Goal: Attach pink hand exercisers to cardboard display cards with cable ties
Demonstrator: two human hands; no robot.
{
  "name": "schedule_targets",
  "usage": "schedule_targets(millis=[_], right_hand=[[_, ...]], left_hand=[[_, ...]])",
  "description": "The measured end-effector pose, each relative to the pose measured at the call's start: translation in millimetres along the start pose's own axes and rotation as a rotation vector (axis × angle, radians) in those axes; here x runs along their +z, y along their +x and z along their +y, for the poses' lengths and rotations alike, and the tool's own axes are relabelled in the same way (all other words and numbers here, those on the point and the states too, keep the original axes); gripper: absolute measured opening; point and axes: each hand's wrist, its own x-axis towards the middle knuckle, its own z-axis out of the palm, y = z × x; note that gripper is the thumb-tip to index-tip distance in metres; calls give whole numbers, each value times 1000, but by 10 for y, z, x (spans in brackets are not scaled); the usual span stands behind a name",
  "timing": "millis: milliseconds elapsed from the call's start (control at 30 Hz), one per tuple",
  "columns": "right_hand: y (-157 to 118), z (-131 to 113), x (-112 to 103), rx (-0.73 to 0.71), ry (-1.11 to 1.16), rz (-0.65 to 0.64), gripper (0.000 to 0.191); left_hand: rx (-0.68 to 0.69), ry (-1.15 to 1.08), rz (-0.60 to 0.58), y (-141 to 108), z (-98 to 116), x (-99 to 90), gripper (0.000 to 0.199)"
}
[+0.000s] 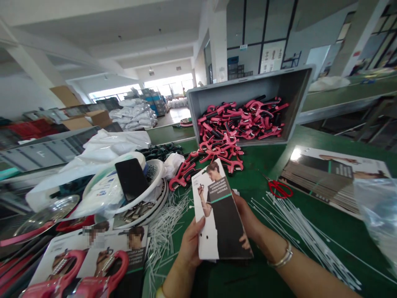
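A printed packaging card (228, 223) for an adjustable grip strengthener is held tilted over the green table, its printed front toward me. My left hand (192, 240) grips its lower left edge, thumb on the front. Around the right edge is my right hand (246, 215), its fingers mostly hidden behind the card. Whether more cards lie behind it I cannot tell. White cable ties (305, 236) lie right of my right hand, below red-handled scissors (280, 189). Cut white tie pieces (164, 231) are scattered to the left.
A grey crate (248, 80) tipped toward me spills pink-and-black hand grips (238, 120) onto the table. Stacked cards (325, 174) lie at right beside a clear plastic bag (378, 215). At left are carded grips (105, 273), bowls of metal parts (142, 213) and a black phone (131, 179).
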Motion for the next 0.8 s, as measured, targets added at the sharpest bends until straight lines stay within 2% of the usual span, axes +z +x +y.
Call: schedule_targets(millis=[100, 167, 233, 300, 333, 367, 433, 467, 533, 600, 667, 733, 800], right_hand=[[-38, 74, -146, 194, 158, -27, 32], [-42, 112, -307, 239, 142, 16, 34], [-30, 105, -482, 144, 23, 184, 36], [-19, 38, -609, -52, -241, 380, 35], [-18, -10, -636, -163, -420, 412, 33], [-18, -60, -636, -264, -617, 369, 30], [-17, -132, -565, -405, -971, 138, 23], [-11, -144, -506, -438, -1094, 29, 19], [21, -121, -381, -459, -1221, -83, 15], [73, -72, -283, -462, -1226, -74, 19], [133, -50, -238, -481, -1170, 4, 20], [196, -84, -271, -490, -1111, 47, 21], [253, -158, -409, -462, -1092, 56, 25]], left_hand=[[16, 52, 32, -10, 5, 40, 46], [21, 89, 45, -23, 9, 73, 47], [26, 119, 48, -28, 4, 101, 49], [44, 150, 42, -21, -17, 115, 50], [55, 171, 36, -14, -34, 116, 51], [65, 196, 32, -8, -53, 115, 52], [85, 254, 35, 0, -89, 109, 57], [91, 283, 42, 0, -101, 107, 60], [93, 332, 68, -5, -108, 105, 63], [78, 364, 88, -9, -95, 105, 65], [64, 379, 84, -5, -78, 103, 64], [61, 384, 67, 6, -67, 96, 62], [61, 376, 71, 21, -55, 85, 62]])
